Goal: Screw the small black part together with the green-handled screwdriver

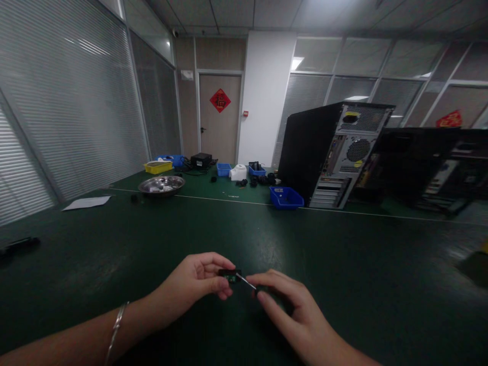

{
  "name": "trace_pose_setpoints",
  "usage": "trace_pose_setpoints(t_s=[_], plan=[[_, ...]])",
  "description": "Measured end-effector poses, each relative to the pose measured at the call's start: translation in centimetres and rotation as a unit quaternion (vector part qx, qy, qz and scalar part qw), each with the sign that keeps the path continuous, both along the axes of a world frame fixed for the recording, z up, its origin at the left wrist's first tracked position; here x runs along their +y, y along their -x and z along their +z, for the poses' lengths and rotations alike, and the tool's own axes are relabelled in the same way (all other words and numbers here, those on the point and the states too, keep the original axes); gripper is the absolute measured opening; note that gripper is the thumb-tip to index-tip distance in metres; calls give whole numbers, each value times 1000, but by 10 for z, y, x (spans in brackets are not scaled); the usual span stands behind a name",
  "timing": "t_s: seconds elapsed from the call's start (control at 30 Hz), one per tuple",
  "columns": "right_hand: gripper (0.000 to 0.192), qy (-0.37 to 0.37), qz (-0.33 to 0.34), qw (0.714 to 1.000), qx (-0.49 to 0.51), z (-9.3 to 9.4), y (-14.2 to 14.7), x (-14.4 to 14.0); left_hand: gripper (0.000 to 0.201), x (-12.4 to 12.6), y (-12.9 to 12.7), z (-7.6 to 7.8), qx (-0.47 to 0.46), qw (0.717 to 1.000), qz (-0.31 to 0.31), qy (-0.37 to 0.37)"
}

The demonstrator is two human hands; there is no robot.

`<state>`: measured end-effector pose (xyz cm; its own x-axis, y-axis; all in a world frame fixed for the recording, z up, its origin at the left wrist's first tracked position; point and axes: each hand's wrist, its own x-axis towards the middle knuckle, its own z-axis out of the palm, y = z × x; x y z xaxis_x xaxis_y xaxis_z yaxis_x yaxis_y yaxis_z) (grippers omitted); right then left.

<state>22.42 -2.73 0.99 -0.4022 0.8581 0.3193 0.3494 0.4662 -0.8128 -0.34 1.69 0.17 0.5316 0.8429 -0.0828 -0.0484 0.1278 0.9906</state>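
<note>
My left hand (204,277) pinches a small black module with a green circuit board (231,276) between thumb and fingers, just above the table. My right hand (285,300) is closed around the dark handle of a screwdriver (247,282). The thin metal shaft points up and left, and its tip meets the right end of the module. Most of the handle is hidden in my right palm. Whether the tip sits on a screw is too small to tell.
The green table (171,229) spreads around my hands. Farther back are a metal bowl (161,192), a blue bin (286,205), a white device (238,174) and a black computer tower (305,152). Paper (87,203) and a black object (20,246) lie left.
</note>
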Motion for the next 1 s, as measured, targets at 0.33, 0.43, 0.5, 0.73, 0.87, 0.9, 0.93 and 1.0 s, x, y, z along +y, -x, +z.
trace_pose_setpoints(t_s=[0.33, 0.43, 0.5, 0.73, 0.87, 0.9, 0.93, 1.0], plan=[[25, -4, -11, 1000, -5, -5, -1, 0, 29, 0, 5, -1, -10, 999, 48, -22], [24, 0, -6, 1000, -10, -4, -1, -1, 26, 0, 6, -2, -19, 999, 44, -22], [24, 8, -1, 1000, -12, -2, 0, -1, 32, -1, 6, -3, -36, 999, 24, -8], [24, 2, -4, 1000, -12, -3, 1, 0, 43, -1, 4, -4, -60, 998, 7, 1], [24, 6, 1, 1000, -15, -4, 0, 0, 34, 1, 4, -2, -62, 998, 9, -10], [24, 7, 0, 1000, -16, -4, 0, 0, 33, 1, 4, -1, -63, 998, 8, -17], [25, 8, 0, 1000, -18, -3, 0, -1, 32, 2, 5, -1, -65, 998, 5, -27], [24, 7, -3, 1000, -19, -2, 0, -1, 30, 2, 5, -1, -62, 997, -6, -45]])
